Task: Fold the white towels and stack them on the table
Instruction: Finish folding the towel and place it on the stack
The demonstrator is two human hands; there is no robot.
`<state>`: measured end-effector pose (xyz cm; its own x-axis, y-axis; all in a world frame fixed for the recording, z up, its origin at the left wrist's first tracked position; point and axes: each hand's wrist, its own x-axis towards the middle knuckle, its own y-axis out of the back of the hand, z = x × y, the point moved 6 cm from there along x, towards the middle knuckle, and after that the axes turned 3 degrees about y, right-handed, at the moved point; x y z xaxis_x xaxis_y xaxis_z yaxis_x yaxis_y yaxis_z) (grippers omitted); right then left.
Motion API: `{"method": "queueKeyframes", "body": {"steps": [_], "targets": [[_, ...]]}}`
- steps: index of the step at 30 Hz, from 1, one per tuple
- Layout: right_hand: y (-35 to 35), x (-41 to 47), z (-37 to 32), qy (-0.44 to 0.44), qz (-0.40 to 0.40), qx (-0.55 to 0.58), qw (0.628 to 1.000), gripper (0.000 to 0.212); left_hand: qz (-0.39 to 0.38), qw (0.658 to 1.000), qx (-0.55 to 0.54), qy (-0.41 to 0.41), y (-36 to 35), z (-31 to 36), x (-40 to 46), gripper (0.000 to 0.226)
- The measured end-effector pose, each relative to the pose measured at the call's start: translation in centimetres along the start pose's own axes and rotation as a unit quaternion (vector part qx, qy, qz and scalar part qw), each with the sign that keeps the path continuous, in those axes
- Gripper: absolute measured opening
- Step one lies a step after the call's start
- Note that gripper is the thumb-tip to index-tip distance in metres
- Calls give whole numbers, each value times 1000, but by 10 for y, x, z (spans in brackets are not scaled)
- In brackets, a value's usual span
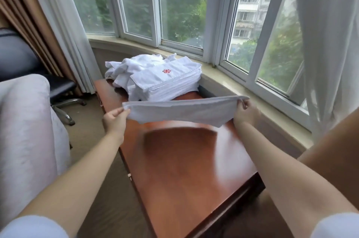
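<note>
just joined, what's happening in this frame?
A person is folding towels. The left hand and right hand each pinch an end of a white towel, stretched above the wooden table. At the table's far end sit a stack of folded towels and, behind it, a crumpled pile not yet folded.

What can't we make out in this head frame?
- Held towel: motion-blurred, so fold count unclear.
- Left hand and right hand pinch its corners; fingertips hidden by cloth.
- Folded stack: layers too fine to count; its base is hidden by the held towel.
- Unfolded pile: bunched, number of towels unclear.
- Table: near end cut off by the bottom edge.
- Office chair: cut off by the left edge.
</note>
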<state>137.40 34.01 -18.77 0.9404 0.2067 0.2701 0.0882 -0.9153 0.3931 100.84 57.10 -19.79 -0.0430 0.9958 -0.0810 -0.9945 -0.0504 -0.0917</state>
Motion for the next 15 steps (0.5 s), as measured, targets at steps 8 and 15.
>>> {"method": "queueKeyframes", "body": {"steps": [8,15], "targets": [[-7,-84,121,-202,-55,-169,963,38,-4,984,130,125,51,-149,-36,18],[-23,-77,131,-199,-55,-184,961,28,-48,980,163,106,31,-160,-3,15]]}}
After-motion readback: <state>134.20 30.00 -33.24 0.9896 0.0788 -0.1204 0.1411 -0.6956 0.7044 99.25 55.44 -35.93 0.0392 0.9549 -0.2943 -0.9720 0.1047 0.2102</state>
